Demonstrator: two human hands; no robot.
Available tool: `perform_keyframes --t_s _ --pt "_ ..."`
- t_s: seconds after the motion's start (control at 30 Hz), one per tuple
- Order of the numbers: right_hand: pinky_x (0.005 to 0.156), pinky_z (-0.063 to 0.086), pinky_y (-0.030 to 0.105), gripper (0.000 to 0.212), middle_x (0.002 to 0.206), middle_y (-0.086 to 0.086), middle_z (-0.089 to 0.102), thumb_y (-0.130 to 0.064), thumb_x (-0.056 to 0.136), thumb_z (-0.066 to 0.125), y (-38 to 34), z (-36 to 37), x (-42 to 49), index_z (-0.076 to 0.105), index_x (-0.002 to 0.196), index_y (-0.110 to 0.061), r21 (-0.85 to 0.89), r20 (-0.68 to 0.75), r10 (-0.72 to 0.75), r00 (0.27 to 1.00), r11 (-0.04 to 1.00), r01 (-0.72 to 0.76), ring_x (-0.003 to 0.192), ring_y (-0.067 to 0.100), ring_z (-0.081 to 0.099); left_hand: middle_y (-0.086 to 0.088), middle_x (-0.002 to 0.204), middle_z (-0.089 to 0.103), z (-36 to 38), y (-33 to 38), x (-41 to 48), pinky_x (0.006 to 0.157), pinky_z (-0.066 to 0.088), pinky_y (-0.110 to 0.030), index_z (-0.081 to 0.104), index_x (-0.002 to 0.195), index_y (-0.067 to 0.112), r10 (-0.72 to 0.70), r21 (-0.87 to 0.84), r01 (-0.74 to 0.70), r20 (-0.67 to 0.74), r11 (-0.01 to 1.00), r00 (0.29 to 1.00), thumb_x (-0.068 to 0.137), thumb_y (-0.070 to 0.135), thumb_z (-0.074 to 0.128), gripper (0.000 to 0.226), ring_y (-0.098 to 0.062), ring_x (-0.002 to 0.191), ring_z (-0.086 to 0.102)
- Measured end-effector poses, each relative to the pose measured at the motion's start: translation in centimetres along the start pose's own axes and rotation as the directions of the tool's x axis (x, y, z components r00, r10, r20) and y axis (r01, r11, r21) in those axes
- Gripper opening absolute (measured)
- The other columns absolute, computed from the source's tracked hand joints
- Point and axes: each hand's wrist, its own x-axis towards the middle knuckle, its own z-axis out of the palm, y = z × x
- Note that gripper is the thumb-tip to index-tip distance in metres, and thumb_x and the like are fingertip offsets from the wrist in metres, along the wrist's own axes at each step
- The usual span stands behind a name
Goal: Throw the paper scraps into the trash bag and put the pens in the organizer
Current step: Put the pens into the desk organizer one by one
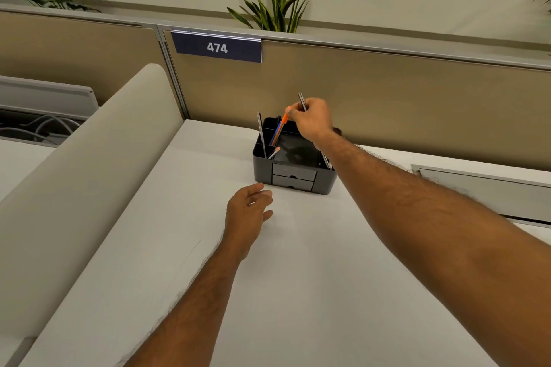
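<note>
A black desk organizer [262, 168] with two small drawers stands on the white desk near the back partition. My right hand [313, 121] hovers over it, pinching a dark pen [302, 101] and an orange pen [282, 125] whose lower ends dip into the organizer. A silver pen [261, 134] leans in the left compartment, and a clear pen with an orange cap [274, 152] sits beside it. More pens lean at the right side [327, 161]. My left hand [249, 211] hangs over the desk just in front of the organizer, fingers relaxed, holding nothing. No paper scraps or trash bag in view.
The white desk [208, 277] is bounded by a tan partition [387, 98] carrying a blue sign 474 [217, 47]. A rounded beige divider [74, 173] runs along the left. A grey cable tray [477, 188] lies at right. Plants stand behind the partition.
</note>
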Motion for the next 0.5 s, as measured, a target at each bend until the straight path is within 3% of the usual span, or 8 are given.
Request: perform_keyframes --t_s 0.1,0.17,0.3,0.5 --pt "0.082 0.052 0.030 0.031 0.094 0.000 0.063 -0.033 0.090 0.068 -0.2 -0.5 -0.6 0.063 0.109 -0.008 0.027 0.005 -0.005 1.000 1.000 0.005 0.086 0.014 0.060 -0.012 0.121 0.065 -0.1 -0.2 -0.1 0.094 0.056 -0.045 0.058 0.128 0.009 -0.003 0.003 0.003 -0.004 1.000 1.000 0.095 0.012 0.060 0.033 -0.024 0.110 0.065" --pt "0.071 0.046 0.025 0.028 0.092 0.001 0.060 -0.039 0.098 0.054 -0.7 -1.0 -1.0 0.057 0.107 -0.013 0.086 0.004 -0.023 1.000 0.996 0.023 0.079 0.011 0.054 -0.011 0.121 0.065 -0.1 -0.2 -0.1 0.094 0.056 -0.045 0.058 0.128 0.009 -0.004 0.007 0.004 -0.004 1.000 1.000 0.095 0.012 0.060 0.033 -0.025 0.110 0.065" --pt "0.054 0.042 0.023 0.019 0.080 0.001 0.058 -0.025 0.106 0.037 -1.9 -2.1 -1.3 0.051 0.095 -0.019 0.306 0.014 -0.075 0.997 0.950 0.067 0.060 0.008 0.048 -0.012 0.119 0.066 0.0 -0.4 -0.2 0.094 0.056 -0.045 0.059 0.125 0.009 -0.005 0.009 0.005 0.003 1.000 1.000 0.095 0.013 0.061 0.031 -0.024 0.109 0.066" --pt "0.063 0.058 0.030 0.010 0.082 0.006 0.060 -0.016 0.106 0.037 -4.9 -2.2 -1.5 0.043 0.098 -0.020 0.542 0.018 -0.179 0.984 0.829 0.141 0.062 0.017 0.063 -0.012 0.118 0.067 0.4 -0.4 -0.4 0.092 0.057 -0.045 0.061 0.120 0.011 -0.002 0.019 0.002 0.015 1.000 1.000 0.094 0.013 0.061 0.026 -0.024 0.107 0.067"
